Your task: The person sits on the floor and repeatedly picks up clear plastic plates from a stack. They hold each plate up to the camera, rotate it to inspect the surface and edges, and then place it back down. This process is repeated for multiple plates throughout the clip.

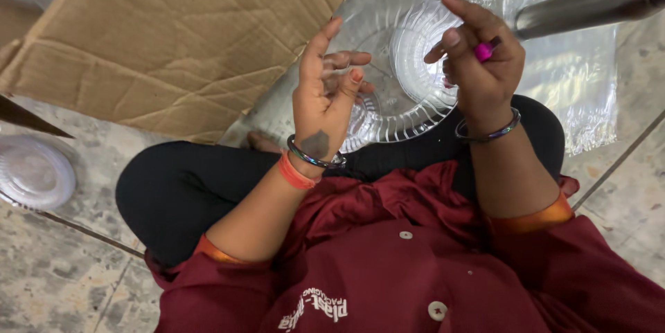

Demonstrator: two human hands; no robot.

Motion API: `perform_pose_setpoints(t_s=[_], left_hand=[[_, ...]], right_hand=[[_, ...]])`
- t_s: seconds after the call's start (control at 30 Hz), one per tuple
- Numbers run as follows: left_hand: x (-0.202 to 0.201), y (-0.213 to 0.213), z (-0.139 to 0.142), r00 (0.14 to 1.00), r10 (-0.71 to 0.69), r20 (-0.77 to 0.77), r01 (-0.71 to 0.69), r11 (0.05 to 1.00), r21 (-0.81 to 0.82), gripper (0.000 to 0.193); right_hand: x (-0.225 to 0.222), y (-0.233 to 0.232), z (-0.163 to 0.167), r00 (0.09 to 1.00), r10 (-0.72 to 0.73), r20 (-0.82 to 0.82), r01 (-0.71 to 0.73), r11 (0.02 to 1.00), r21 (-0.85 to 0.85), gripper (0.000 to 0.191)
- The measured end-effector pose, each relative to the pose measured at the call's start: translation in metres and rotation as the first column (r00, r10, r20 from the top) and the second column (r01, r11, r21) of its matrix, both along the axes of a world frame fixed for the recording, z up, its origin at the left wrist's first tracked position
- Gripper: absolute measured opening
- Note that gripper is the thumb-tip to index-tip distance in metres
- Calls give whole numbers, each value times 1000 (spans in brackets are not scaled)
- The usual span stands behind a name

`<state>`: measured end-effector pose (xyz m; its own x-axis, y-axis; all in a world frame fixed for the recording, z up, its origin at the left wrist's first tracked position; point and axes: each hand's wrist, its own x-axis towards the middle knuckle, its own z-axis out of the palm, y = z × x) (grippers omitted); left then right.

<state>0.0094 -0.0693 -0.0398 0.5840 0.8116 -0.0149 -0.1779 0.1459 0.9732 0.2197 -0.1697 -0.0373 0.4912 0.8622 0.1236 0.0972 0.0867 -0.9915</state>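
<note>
My left hand [324,97] is raised over my lap with the forefinger straight and the other fingers curled. It touches the rim of a clear ribbed plastic plate [388,122]. A second clear ribbed dish [415,63] stands tilted between my two hands. My right hand [485,70] pinches a small pink object [484,51] between thumb and fingers, close to the dish's right edge. Both wrists carry metal bangles, and the left also has an orange band.
A large cardboard box [173,35] lies on the stone floor at the upper left. A stack of clear plastic lids [31,172] sits at the far left. Clear plastic bags [575,77] are spread at the right, under a grey metal tube [589,2].
</note>
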Motion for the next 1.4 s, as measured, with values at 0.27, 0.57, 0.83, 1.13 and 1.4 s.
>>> perform_pose_setpoints(t_s=[0.27,0.57,0.83,1.13,1.4], left_hand=[[-6,10,17,997,-64,-52,62,997,-39,50],[-14,16,51,991,-103,-85,104,995,6,43],[-29,27,74,965,-238,-110,237,971,-22,36],[-26,31,80,939,-288,-187,309,947,92,33],[-17,20,58,912,-287,-292,316,947,55,38]], right_hand=[[2,-4,19,969,179,-169,-193,979,-68,51],[-8,-17,16,991,137,-9,-135,985,105,39],[3,-20,-2,922,197,-333,-106,956,272,74],[3,-15,7,797,342,-498,-266,939,219,60],[-3,-18,23,949,105,-297,-136,987,-86,27]])
